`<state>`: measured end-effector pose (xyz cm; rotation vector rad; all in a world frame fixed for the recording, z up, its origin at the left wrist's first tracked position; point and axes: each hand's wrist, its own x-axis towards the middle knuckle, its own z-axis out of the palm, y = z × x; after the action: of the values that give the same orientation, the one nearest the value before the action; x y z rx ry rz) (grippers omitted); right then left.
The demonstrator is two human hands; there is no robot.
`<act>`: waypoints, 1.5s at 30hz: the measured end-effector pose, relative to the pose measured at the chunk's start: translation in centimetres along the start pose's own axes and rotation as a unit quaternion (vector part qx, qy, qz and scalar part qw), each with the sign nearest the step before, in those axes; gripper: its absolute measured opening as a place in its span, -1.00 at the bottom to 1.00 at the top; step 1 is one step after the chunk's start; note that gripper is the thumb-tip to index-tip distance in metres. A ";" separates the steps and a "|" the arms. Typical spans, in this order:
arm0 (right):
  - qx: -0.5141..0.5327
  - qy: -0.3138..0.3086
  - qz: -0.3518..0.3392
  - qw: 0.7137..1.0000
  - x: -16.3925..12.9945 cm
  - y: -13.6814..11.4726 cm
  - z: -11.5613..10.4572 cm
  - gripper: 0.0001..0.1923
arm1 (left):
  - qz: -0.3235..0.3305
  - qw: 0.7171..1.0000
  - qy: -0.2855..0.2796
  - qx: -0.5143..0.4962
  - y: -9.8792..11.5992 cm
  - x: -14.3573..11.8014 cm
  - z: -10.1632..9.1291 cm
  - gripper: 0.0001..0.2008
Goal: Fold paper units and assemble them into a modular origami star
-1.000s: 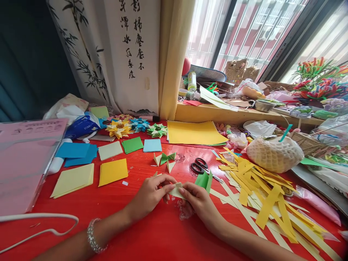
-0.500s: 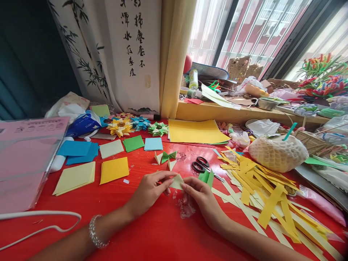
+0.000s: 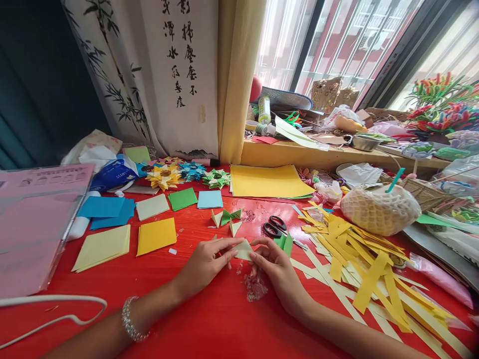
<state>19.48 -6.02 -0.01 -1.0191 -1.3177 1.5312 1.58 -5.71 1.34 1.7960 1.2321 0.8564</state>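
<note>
A small pale-yellow folded paper triangle (image 3: 244,250) is pinched between both hands above the red table (image 3: 179,329). My left hand (image 3: 207,259) grips its left corner between thumb and fingers; a coiled bracelet circles that wrist. At the right corner, my right hand (image 3: 275,264) holds it with thumb and fingertips. Just beyond lie folded green and cream paper pieces (image 3: 231,216). A creased green paper (image 3: 283,243) sits behind my right hand, beside black-handled scissors (image 3: 276,227).
Cut yellow and cream strips (image 3: 370,279) cover the right side. Square paper stacks, including yellow (image 3: 156,237) and blue (image 3: 108,209), lie at left. Finished paper stars (image 3: 163,176) and large yellow sheets (image 3: 267,180) stand at the back. A netted coconut-like object (image 3: 379,209) holds a straw.
Both hands keep hold of the paper triangle in nearly the same place. My right fingers have shifted slightly; the whole view has moved a little.
</note>
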 end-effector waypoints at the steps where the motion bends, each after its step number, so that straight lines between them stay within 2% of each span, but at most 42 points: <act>1: 0.003 0.000 -0.004 1.000 0.0 0.0 0.0 -0.76 | 0.006 1.000 0.000 0.011 0.1 0.0 0.0 -0.66; 11: 0.039 0.016 0.000 0.999 -0.1 -0.6 0.1 -0.76 | 0.054 0.995 -0.025 0.078 0.3 -0.2 0.0 -0.62; 15: 0.048 0.026 0.006 0.998 0.0 -0.6 0.0 -0.79 | 0.075 0.994 -0.026 0.070 0.0 -0.1 0.1 -0.62; 21: 0.045 0.007 -0.004 0.999 0.1 -0.3 -0.1 -0.83 | -0.014 0.997 -0.033 -0.062 0.1 0.1 0.0 -0.76; 32: 0.061 -0.007 -0.005 0.998 0.3 0.0 -0.3 -0.87 | -0.090 0.968 -0.031 -0.233 0.0 0.8 -0.1 -0.86; 39: 0.081 -0.014 -0.002 0.997 0.4 0.2 -0.5 -0.87 | -0.123 0.950 -0.041 -0.284 0.2 0.7 -0.2 -0.87; 45: 0.082 -0.025 0.011 0.996 0.3 -0.1 -0.4 -0.88 | -0.116 0.944 -0.065 -0.300 0.4 0.7 -0.2 -0.88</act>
<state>19.79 -5.61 0.04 -0.8992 -1.1961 1.6614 1.79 -5.07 1.86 1.1715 0.9386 0.8460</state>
